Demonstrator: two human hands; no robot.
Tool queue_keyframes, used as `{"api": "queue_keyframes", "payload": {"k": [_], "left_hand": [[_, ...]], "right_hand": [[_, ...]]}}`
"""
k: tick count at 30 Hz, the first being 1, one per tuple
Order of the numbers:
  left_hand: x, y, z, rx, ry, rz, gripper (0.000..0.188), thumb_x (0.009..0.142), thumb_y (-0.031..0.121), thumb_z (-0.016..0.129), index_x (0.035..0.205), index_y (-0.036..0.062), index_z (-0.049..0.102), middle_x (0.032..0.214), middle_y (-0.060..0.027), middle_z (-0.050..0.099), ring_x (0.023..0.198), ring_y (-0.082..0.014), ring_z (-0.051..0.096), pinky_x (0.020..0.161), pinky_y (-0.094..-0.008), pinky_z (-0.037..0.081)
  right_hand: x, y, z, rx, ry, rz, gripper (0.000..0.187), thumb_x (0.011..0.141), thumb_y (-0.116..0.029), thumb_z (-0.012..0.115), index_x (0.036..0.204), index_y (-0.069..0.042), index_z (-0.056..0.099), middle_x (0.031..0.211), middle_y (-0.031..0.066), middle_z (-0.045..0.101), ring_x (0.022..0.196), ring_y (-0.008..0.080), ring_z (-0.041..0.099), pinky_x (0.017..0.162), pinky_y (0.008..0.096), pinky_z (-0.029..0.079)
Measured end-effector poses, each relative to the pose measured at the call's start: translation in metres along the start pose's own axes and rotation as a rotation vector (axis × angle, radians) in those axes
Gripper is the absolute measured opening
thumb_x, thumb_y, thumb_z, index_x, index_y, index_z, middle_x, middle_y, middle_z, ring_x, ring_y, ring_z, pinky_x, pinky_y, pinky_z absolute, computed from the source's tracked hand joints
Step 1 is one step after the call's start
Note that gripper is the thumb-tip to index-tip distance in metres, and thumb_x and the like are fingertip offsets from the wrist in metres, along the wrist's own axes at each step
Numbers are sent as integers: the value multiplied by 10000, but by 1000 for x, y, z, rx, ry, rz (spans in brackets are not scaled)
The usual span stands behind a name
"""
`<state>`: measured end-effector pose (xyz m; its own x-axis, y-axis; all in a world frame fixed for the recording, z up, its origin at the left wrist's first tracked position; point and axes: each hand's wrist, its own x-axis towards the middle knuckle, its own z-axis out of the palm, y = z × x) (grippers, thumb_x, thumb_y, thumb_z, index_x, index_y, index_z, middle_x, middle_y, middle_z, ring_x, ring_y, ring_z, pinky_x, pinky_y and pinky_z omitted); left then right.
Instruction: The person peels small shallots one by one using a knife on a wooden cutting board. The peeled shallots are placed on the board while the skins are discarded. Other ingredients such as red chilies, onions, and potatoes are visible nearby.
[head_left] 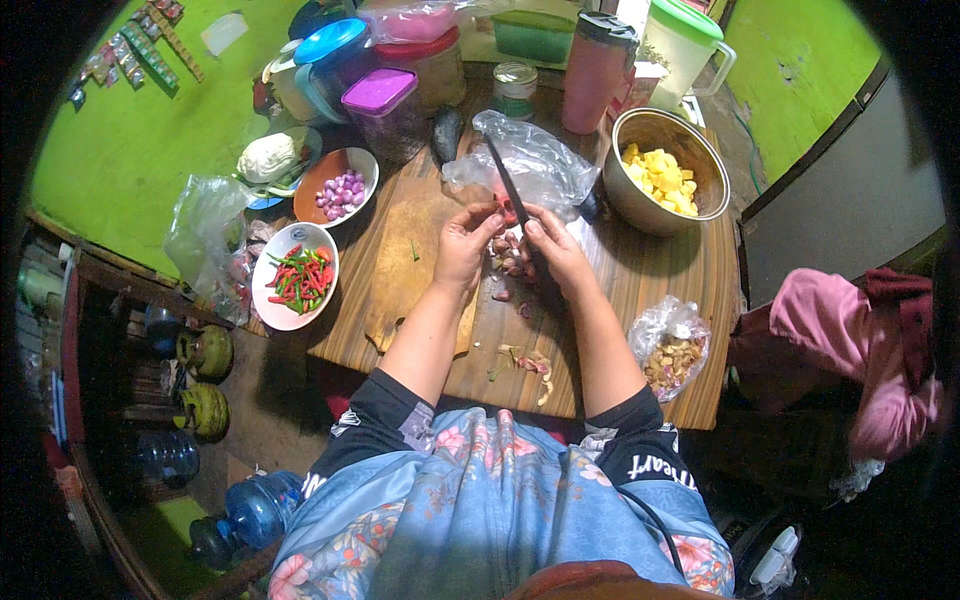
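Left hand [470, 240]: fingertips pinched, can't tell on what. Right hand [555, 250]: curled round knife [505, 179], blade pointing away, close by left fingers. Slippery grip could make knife slide and nick left fingers. Bump could scatter small onions [510, 266], loose between hands. Counts: one counter [635, 268], under both hands; one pot [625, 205], past right hand, to right; two bowls, brown [310, 200] and white [262, 300], left of left hand; one knife; loose onions too jumbled to count.
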<state>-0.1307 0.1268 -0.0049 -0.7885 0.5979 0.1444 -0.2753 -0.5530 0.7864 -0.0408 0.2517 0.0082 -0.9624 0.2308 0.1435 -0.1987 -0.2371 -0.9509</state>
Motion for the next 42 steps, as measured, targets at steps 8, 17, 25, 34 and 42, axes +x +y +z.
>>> {"api": "queue_keyframes", "payload": {"k": [8, 17, 25, 34, 42], "left_hand": [[2, -2, -8, -102, -28, -90, 158, 836, 59, 566, 989, 17, 563, 932, -105, 620, 853, -189, 605, 700, -304, 502], [2, 7, -7, -211, 101, -91, 125, 837, 51, 544, 958, 25, 565, 841, -63, 599, 753, -167, 578, 694, -281, 485], [31, 101, -86, 22, 572, 474, 240, 772, 20, 635, 978, 30, 513, 836, -77, 574, 663, -159, 573, 611, -272, 492], [22, 65, -48, 816, 608, 404, 597, 728, 44, 651, 1248, 61, 358, 1075, -102, 461, 842, -166, 533, 785, -287, 443], [4, -5, 9, 1654, -1, 309, 148, 719, 162, 600, 815, 53, 628, 802, -162, 583, 790, -335, 573, 735, -407, 457]], "right_hand": [[-1, 3, 1, 51, -81, 71, 321, 908, -224, 496, 1189, -73, 462, 916, 15, 576, 750, 75, 541, 632, 211, 455], [1, 5, -3, 63, 46, 49, 338, 908, -247, 491, 1204, -90, 451, 735, 9, 526, 585, 73, 490, 497, 205, 411], [3, 4, -13, 103, 152, -29, 327, 898, -261, 500, 1170, -84, 464, 672, 14, 501, 527, 80, 469, 469, 200, 390], [3, 1, -18, 112, 195, -21, 326, 898, -261, 501, 1166, -79, 463, 702, 11, 492, 592, 66, 478, 488, 188, 393], [5, 2, -19, 134, 211, -38, 339, 890, -269, 516, 1162, -75, 455, 701, 20, 506, 570, 65, 473, 485, 187, 400]]}}
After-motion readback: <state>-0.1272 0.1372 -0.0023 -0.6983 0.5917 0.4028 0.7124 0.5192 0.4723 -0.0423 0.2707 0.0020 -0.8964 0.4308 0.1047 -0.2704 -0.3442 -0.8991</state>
